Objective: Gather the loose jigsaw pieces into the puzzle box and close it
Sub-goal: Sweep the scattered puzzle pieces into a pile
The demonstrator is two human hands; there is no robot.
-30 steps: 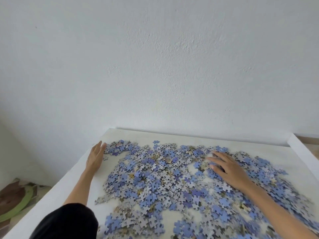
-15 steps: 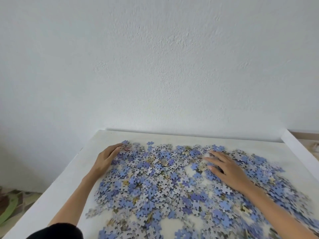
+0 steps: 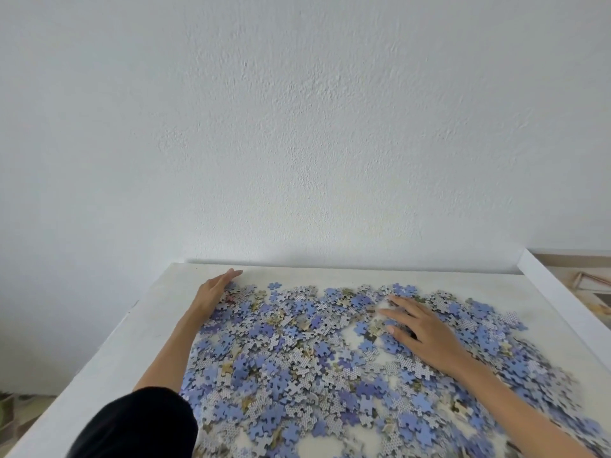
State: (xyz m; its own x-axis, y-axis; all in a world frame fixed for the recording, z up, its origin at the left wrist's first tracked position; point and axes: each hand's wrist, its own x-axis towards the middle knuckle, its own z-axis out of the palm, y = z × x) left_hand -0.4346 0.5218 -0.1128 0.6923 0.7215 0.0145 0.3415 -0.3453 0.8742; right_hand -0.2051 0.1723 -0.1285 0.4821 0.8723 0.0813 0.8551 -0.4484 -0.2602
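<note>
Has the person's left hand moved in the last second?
Yes. The left hand has slid away from the person toward the far edge of the table, fingertips now almost reaching it, along the left side of the jigsaw pieces.

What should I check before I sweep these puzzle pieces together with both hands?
1. ok: left hand, fingers straight, at the pile's far left corner.
2. ok: right hand flat on the jigsaw pieces.
3. ok: both hands hold nothing.
4. ok: visible pieces lie away from the left edge of the table.
5. cannot tell: puzzle box within reach; it is not in view.
6. cannot tell: nearest pieces, cut off by the frame.
</note>
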